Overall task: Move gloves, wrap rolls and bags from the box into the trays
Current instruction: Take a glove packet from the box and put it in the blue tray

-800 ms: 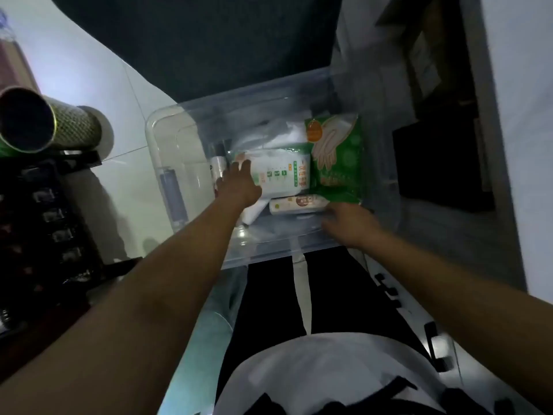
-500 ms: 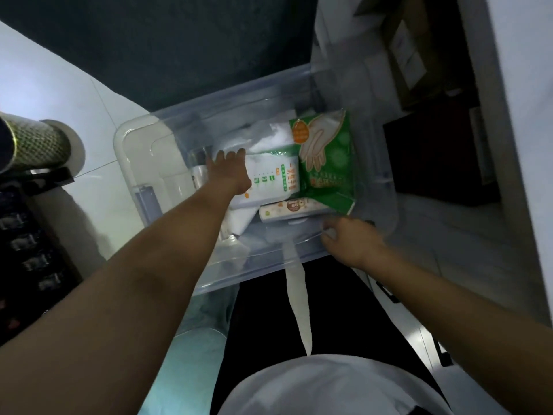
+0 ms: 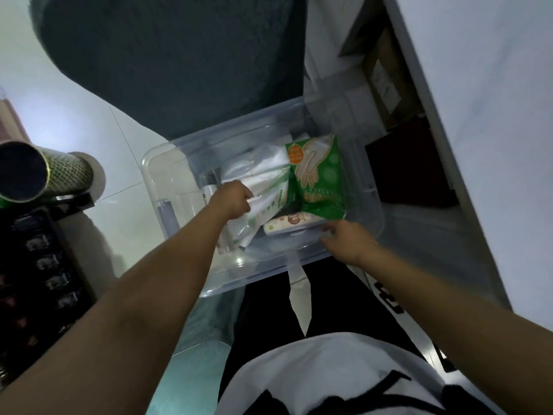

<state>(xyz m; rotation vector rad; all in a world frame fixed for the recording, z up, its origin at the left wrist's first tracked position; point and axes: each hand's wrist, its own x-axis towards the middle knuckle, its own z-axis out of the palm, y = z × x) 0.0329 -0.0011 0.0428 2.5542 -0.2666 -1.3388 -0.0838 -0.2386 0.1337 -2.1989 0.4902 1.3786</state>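
Note:
A clear plastic box (image 3: 161,187) stands on the floor in front of me. Inside lie a green glove packet (image 3: 320,181) printed with a hand, a white packet with green print (image 3: 269,202), and a long white wrap-roll carton (image 3: 293,224). My left hand (image 3: 232,199) is inside the box and grips the near left edge of the white packet, which is tilted up. My right hand (image 3: 347,241) holds the box's near rim, just below the glove packet's corner. More white packets lie behind, partly hidden.
A tube wrapped in green mesh (image 3: 45,172) sticks out at the left above a dark rack (image 3: 39,265). A dark mat (image 3: 179,70) lies beyond the box. A white wall (image 3: 478,145) and dark boxes (image 3: 410,163) are at the right. My legs are below the box.
My left hand went from lying on top of the white packet to gripping its edge and tilting it up. The right hand stayed at the box's near rim.

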